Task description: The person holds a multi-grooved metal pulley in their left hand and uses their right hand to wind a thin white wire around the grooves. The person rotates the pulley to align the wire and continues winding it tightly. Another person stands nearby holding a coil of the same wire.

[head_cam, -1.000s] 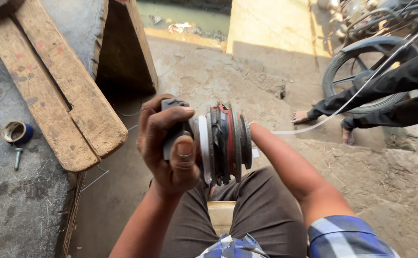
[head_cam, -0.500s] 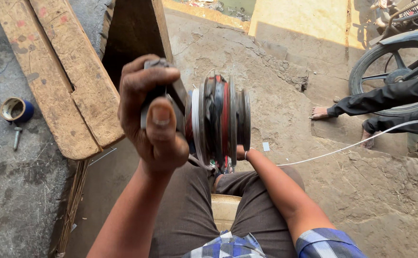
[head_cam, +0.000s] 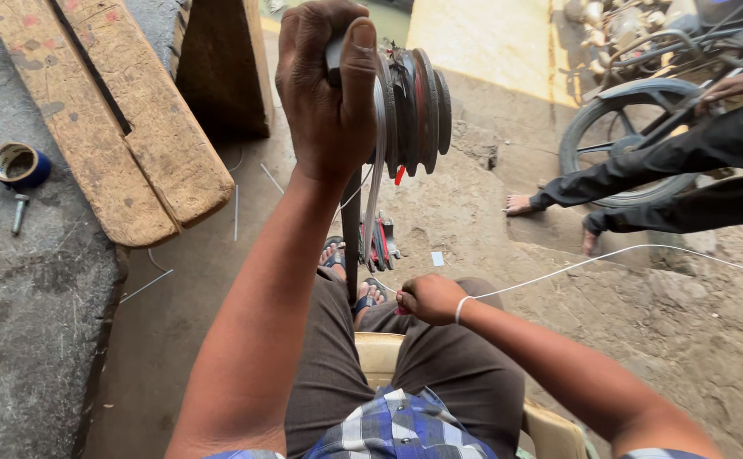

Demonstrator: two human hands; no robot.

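While the left hand (head_cam: 325, 93) grips the raised spool stack (head_cam: 412, 106), the right hand (head_cam: 429, 297) is closed on the white wire (head_cam: 609, 257), unwinding it; next needs a steady pull.

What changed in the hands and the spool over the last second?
The left hand lifted the spool stack from lap height to well above the knees. The right hand came off the spool and dropped to the thigh, pinching the white cord. The left grip is unchanged.

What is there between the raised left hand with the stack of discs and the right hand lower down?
In the head view, a pale strap hangs from the discs in the left hand toward the right hand.
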